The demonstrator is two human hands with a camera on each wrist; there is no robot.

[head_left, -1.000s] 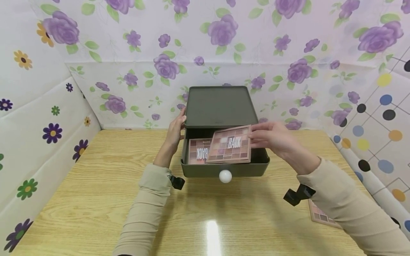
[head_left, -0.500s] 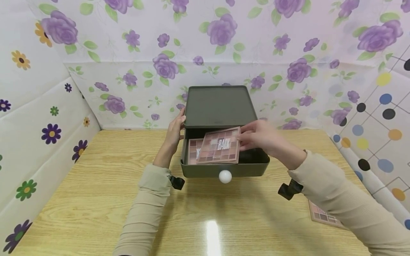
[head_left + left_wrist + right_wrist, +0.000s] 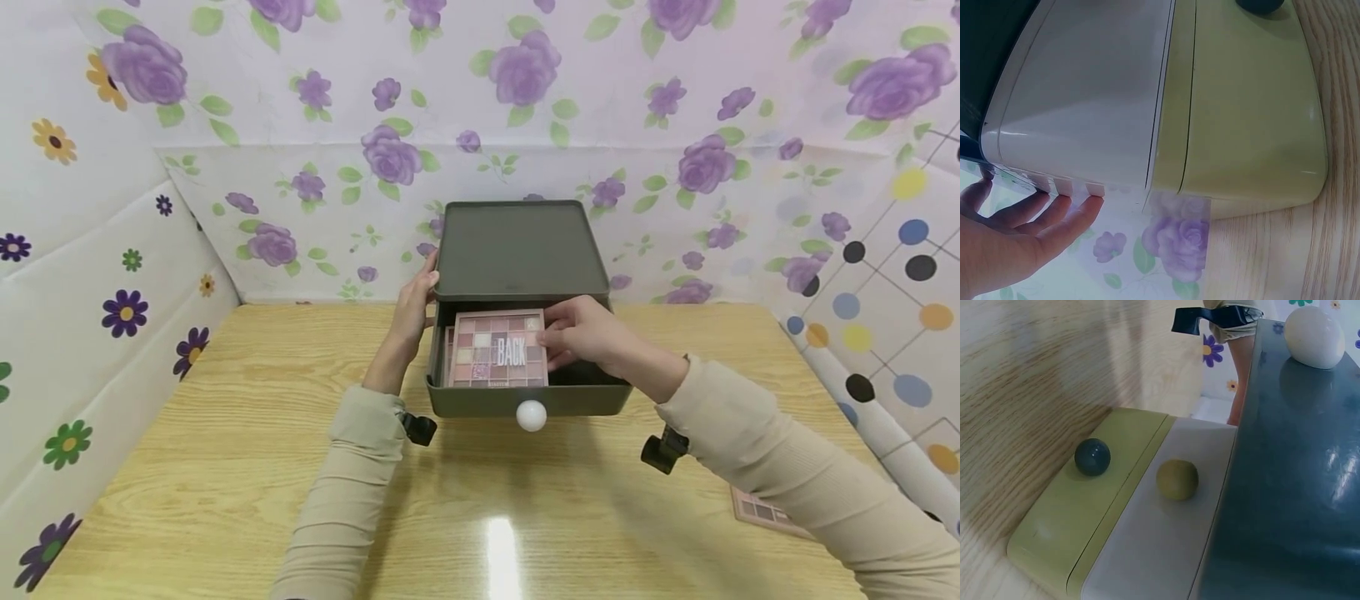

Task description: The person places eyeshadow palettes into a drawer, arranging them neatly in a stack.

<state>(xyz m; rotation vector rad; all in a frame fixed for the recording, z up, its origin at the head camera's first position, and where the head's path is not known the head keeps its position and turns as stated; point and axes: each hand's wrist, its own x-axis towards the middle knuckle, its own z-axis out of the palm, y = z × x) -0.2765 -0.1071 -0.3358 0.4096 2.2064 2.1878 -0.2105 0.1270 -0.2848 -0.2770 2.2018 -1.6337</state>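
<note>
A dark green drawer (image 3: 465,404) with a white knob (image 3: 532,415) is pulled out from under the lid-like top (image 3: 521,250) of a drawer unit. My right hand (image 3: 592,333) pinches the right edge of an eyeshadow palette (image 3: 498,350) marked "BACK", inside the drawer. Beneath it, a second palette (image 3: 449,358) shows only as a strip on the left. My left hand (image 3: 411,317) rests against the unit's left side; in the left wrist view its fingers (image 3: 1069,231) are stretched out, tips at the wall. The right hand is hidden in the right wrist view.
Below the green drawer are a white drawer (image 3: 1147,550) and a yellow-green drawer (image 3: 1054,531), both closed, with round knobs. Another palette (image 3: 768,511) lies on the wooden table (image 3: 225,467) at right, partly behind the right sleeve. Floral sheeting (image 3: 300,100) stands behind.
My right hand has moved left and lower, carrying the palette from a tilted position to nearly square over the other one. The left hand stays on the unit's side.
</note>
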